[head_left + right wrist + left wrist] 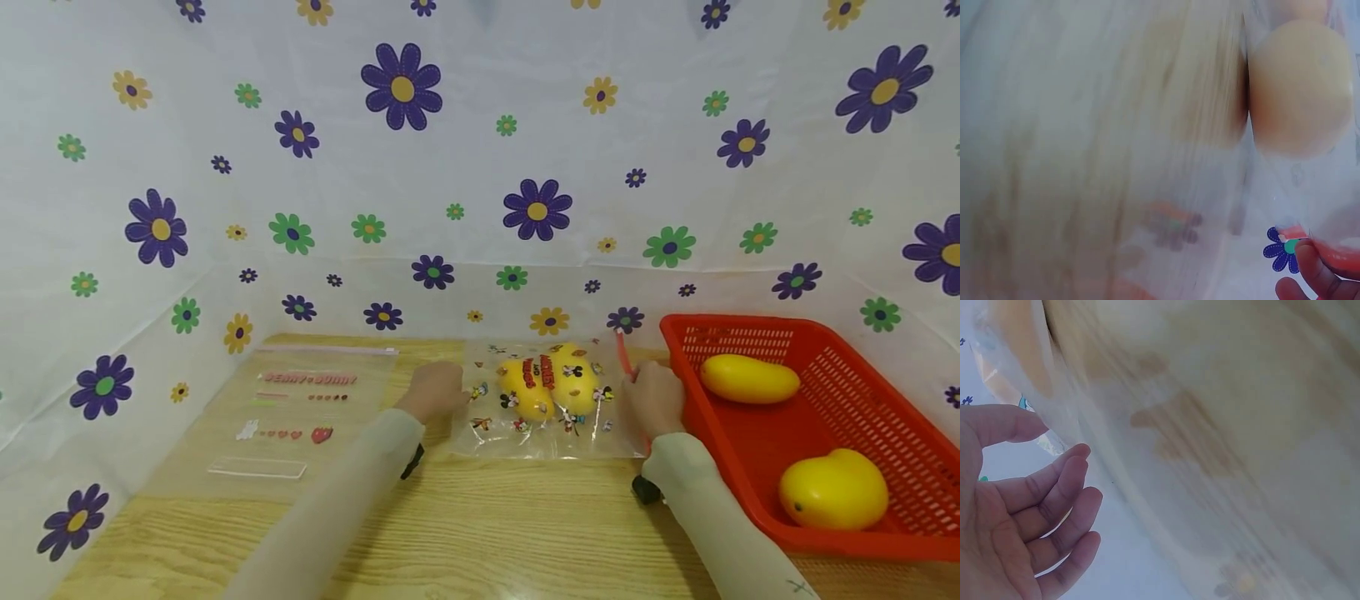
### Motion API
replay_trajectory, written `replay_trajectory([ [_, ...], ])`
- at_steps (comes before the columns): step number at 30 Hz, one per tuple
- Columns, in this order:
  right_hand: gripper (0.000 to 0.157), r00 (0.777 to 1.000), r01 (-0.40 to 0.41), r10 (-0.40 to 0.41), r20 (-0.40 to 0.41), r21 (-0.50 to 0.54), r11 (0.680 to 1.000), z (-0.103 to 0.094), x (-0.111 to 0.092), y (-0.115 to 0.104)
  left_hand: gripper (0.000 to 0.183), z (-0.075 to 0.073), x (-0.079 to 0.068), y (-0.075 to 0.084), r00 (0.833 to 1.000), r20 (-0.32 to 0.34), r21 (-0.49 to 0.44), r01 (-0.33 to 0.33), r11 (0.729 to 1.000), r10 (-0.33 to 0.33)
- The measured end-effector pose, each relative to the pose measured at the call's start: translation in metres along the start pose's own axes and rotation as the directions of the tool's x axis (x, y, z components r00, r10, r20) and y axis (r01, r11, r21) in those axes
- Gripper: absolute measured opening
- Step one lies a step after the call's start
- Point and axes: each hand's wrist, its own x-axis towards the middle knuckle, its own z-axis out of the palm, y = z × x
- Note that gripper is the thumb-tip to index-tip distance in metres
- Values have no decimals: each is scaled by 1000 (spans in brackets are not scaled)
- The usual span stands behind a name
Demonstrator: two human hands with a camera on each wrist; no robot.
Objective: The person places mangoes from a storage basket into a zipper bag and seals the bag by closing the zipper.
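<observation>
A clear zip bag (480,442) with cartoon prints lies on the table, holding two yellow mangoes (528,400) side by side. My left hand (435,390) is at the bag's left edge; in the left wrist view its thumb and curled fingers (1075,465) hold the clear plastic. At the opposite side, my right hand (656,398) pinches the bag's red zip strip (624,352). The right wrist view has the fingertips (1313,265) on that strip, below a mango (1300,94) seen through the plastic.
A red basket (720,492) stands at the right with an elongated yellow mango (750,379) and a rounder one (834,490) inside. Another flat zip bag (225,408) lies on the left of the wooden table (480,533). Flower-printed sheeting (465,150) encloses the back and sides.
</observation>
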Motion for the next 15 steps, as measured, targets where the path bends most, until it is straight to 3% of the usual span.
replay_trajectory([
  [15,24,999,21,-22,-23,-57,998,0,-2,1,36,-3,0,11,1000,-19,21,-6,1000,7],
])
